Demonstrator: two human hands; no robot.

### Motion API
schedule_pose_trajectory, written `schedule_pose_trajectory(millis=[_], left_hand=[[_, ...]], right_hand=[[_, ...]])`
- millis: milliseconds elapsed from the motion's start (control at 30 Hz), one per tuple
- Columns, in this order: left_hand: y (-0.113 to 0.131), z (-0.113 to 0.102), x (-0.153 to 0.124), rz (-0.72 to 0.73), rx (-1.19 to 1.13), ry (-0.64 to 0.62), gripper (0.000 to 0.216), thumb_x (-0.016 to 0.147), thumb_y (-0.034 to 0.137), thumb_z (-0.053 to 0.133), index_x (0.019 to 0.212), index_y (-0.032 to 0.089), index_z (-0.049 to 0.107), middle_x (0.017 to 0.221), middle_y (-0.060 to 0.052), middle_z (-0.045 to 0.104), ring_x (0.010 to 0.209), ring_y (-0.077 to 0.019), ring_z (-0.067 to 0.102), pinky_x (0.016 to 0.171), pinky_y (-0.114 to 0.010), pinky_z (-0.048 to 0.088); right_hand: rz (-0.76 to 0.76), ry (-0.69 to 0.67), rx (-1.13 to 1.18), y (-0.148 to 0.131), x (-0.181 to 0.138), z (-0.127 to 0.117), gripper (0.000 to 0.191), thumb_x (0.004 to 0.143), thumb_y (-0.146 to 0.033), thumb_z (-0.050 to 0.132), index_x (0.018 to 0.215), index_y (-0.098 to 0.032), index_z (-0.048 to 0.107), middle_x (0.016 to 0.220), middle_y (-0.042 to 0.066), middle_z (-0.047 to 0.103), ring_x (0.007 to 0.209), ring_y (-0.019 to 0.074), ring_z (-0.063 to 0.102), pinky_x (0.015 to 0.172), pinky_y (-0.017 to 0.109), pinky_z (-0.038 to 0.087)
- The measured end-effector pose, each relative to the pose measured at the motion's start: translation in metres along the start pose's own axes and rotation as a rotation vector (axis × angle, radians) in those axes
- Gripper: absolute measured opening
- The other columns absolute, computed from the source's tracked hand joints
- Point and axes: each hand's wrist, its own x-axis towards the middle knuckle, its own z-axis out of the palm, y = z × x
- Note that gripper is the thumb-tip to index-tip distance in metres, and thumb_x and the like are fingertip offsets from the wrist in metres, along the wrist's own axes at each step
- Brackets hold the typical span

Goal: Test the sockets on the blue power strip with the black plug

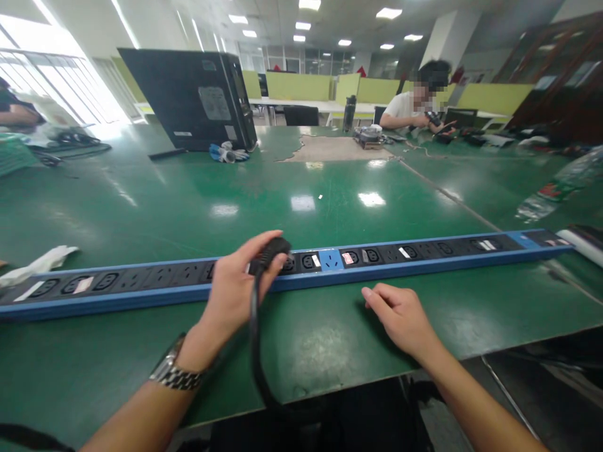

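A long blue and black power strip with several sockets lies across the green table. My left hand, with a metal watch on its wrist, grips a black plug over the strip's middle sockets. The plug's black cable hangs down over the table's front edge. My right hand rests on the table just in front of the strip, its fingers curled loosely and holding nothing.
A black computer case stands at the back of the table. A white cloth lies at the left, a plastic bottle at the right. A person sits at the far side, and another person's arm shows at far left.
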Motion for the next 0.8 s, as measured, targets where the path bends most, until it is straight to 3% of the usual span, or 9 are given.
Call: schedule_pose_trajectory(millis=[100, 233, 600, 800], left_hand=[[0.021, 0.031, 0.009, 0.121, 0.014, -0.25, 0.035, 0.091, 0.036, 0.057, 0.123, 0.021, 0.062, 0.107, -0.007, 0.073, 0.095, -0.0217, 0.067, 0.086, -0.037, 0.054], [0.033, 0.056, 0.018, 0.116, 0.08, -0.322, 0.034, 0.091, 0.028, 0.055, 0.124, 0.022, 0.061, 0.108, -0.007, 0.071, 0.099, -0.0228, 0.064, 0.09, -0.04, 0.051], [0.025, 0.062, 0.009, 0.131, -0.027, -0.22, 0.034, 0.089, 0.02, 0.057, 0.122, 0.023, 0.062, 0.109, -0.005, 0.071, 0.103, -0.0203, 0.063, 0.091, -0.037, 0.05], [0.026, 0.063, 0.01, 0.073, -0.07, -0.106, 0.03, 0.092, 0.032, 0.056, 0.121, 0.025, 0.06, 0.11, -0.004, 0.071, 0.098, -0.0187, 0.066, 0.086, -0.034, 0.053]], right_hand=[[0.001, 0.021, 0.006, 0.001, 0.001, 0.0, 0.048, 0.095, -0.048, 0.046, 0.061, -0.016, 0.059, 0.051, -0.003, 0.041, 0.051, 0.0098, 0.041, 0.053, 0.024, 0.029], [-0.018, 0.032, 0.033, 0.0, 0.001, 0.0, 0.049, 0.095, -0.047, 0.045, 0.059, -0.016, 0.057, 0.051, -0.003, 0.042, 0.051, 0.0095, 0.042, 0.054, 0.024, 0.03], [-0.012, 0.012, 0.065, -0.002, 0.002, -0.002, 0.048, 0.095, -0.046, 0.046, 0.059, -0.016, 0.056, 0.052, -0.003, 0.042, 0.052, 0.0094, 0.042, 0.055, 0.024, 0.029], [-0.023, 0.021, 0.042, -0.001, 0.002, -0.001, 0.047, 0.095, -0.045, 0.047, 0.059, -0.016, 0.059, 0.051, -0.003, 0.044, 0.051, 0.0095, 0.043, 0.054, 0.024, 0.029]])
